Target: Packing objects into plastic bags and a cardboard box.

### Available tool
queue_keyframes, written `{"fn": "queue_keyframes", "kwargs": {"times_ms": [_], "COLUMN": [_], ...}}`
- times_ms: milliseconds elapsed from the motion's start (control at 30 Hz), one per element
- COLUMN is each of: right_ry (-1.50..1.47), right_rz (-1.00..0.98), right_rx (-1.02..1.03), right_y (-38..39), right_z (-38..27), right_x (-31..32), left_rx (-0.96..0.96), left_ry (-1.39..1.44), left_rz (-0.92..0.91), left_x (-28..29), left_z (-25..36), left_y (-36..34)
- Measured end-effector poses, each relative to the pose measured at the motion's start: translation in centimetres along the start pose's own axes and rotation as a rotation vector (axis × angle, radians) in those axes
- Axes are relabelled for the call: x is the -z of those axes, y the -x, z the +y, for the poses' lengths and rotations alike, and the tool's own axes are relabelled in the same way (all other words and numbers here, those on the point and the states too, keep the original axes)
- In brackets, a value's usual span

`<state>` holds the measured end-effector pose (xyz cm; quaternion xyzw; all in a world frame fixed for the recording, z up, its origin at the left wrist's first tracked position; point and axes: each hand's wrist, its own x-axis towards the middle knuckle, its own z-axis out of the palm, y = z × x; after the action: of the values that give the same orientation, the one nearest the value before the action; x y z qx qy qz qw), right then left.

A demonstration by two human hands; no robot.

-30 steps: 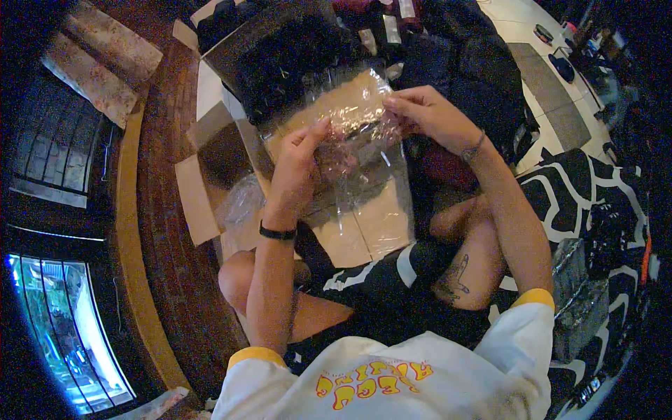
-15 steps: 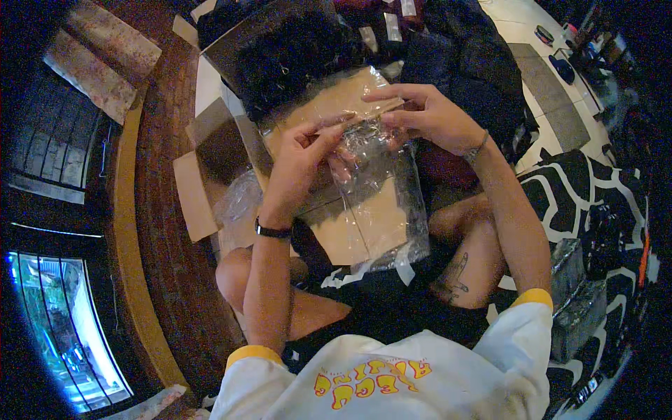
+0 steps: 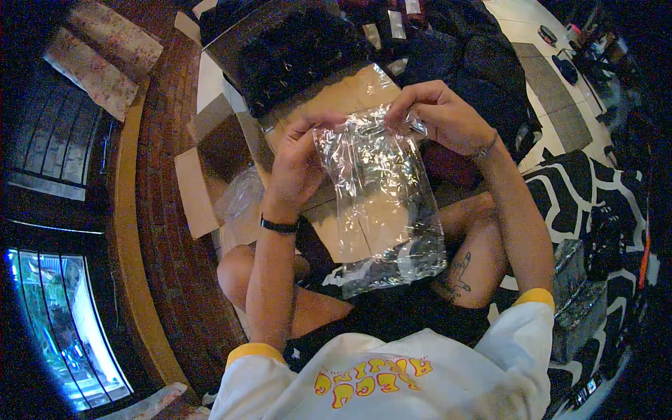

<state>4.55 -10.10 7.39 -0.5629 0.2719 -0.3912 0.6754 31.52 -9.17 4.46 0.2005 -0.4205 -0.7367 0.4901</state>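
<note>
A clear plastic bag hangs spread between my two hands, its upper edge level with my fingers. My left hand pinches the bag's upper left corner. At the upper right corner my right hand has it between thumb and fingers. The bag looks flat, crinkled and shiny, and its lower end reaches over my lap. Through it and behind it shows a cardboard surface. Parts of the fingertips are hidden by glare and folds in the plastic.
Dark, fluffy items lie in a box beyond the cardboard. An open cardboard box with crumpled clear plastic stands at the left. A large black bag is at the far right. Plastic-wrapped blocks sit beside my right arm on a black-and-white patterned cloth.
My hands have moved slightly apart and pulled the bag's top wide. The bag now hangs flatter, broader and lower toward my lap.
</note>
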Motion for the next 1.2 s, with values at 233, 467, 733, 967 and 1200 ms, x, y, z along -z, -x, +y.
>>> {"fn": "queue_keyframes", "kwargs": {"times_ms": [233,467,733,967,1200], "right_ry": [0.293,0.164,0.45,0.325,0.98], "right_rz": [0.011,0.134,0.136,0.246,0.311], "right_rx": [0.005,-0.074,-0.011,0.073,0.27], "right_y": [0.0,-0.1,-0.3,-0.7,-0.5], "right_z": [-0.7,-0.8,-0.6,-0.4,0.0], "right_x": [0.1,-0.4,-0.4,-1.0,-1.4], "left_rx": [-0.019,0.046,-0.011,0.175,0.184], "left_ry": [0.03,-0.42,-0.682,-0.003,0.591], "left_rz": [-0.059,0.102,0.187,0.005,-0.054], "left_x": [-0.2,-1.1,-1.5,-1.8,-2.9], "left_z": [0.9,1.5,2.9,0.6,-1.5], "left_y": [0.0,-0.2,-0.1,0.2,-0.3]}}
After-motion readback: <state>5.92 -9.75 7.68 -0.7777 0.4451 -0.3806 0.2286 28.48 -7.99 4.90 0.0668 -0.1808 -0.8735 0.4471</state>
